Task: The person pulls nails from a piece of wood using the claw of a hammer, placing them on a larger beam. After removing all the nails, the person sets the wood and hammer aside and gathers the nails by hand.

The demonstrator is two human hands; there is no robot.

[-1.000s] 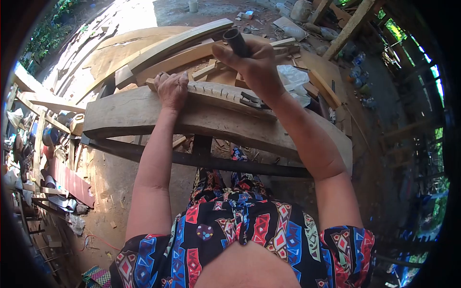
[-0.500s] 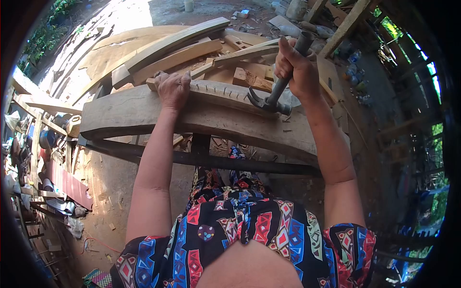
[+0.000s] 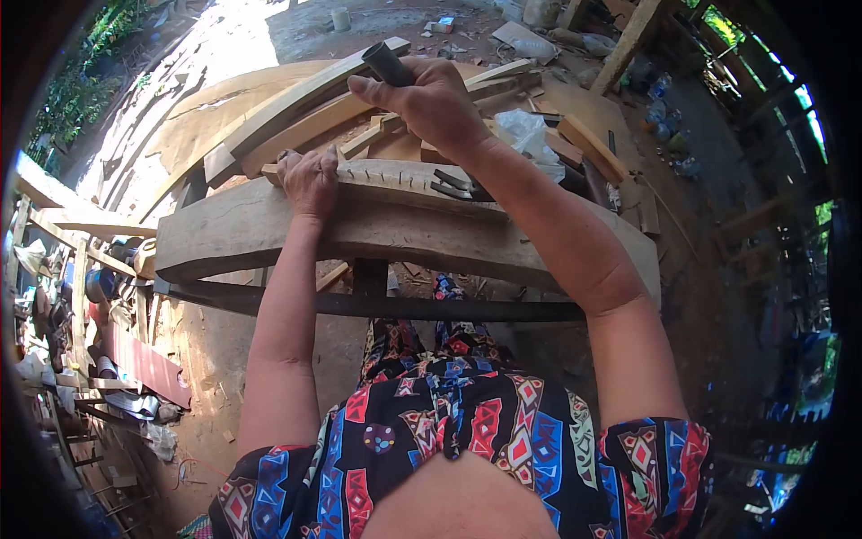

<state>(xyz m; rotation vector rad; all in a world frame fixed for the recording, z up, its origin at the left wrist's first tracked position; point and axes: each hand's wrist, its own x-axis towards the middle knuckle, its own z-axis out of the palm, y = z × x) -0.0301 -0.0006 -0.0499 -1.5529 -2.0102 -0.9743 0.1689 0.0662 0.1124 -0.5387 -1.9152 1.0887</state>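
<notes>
My right hand (image 3: pixel 440 103) is wrapped round the handle of a claw hammer (image 3: pixel 388 66), the handle's end pointing up and away. The hammer's claw sits low at the row of nails (image 3: pixel 382 174), partly hidden by my forearm. Several nails stick up from a narrow wooden strip (image 3: pixel 359 190). Closed over the left end of that strip is my left hand (image 3: pixel 311 181), pressing it against a thick curved plank (image 3: pixel 404 232) that lies crosswise in front of me.
Beyond the plank lie several loose boards (image 3: pixel 310 94) and a clear plastic bag (image 3: pixel 521 132). A dark bar (image 3: pixel 449 310) runs beneath it on my side. Wooden posts (image 3: pixel 639 49) stand at the right, and cluttered shelving (image 3: pixel 81 305) is at the left.
My right hand has swung left and away with the hammer, its handle now leaning left. The claw has shifted left towards the nails. My left hand stays on the strip.
</notes>
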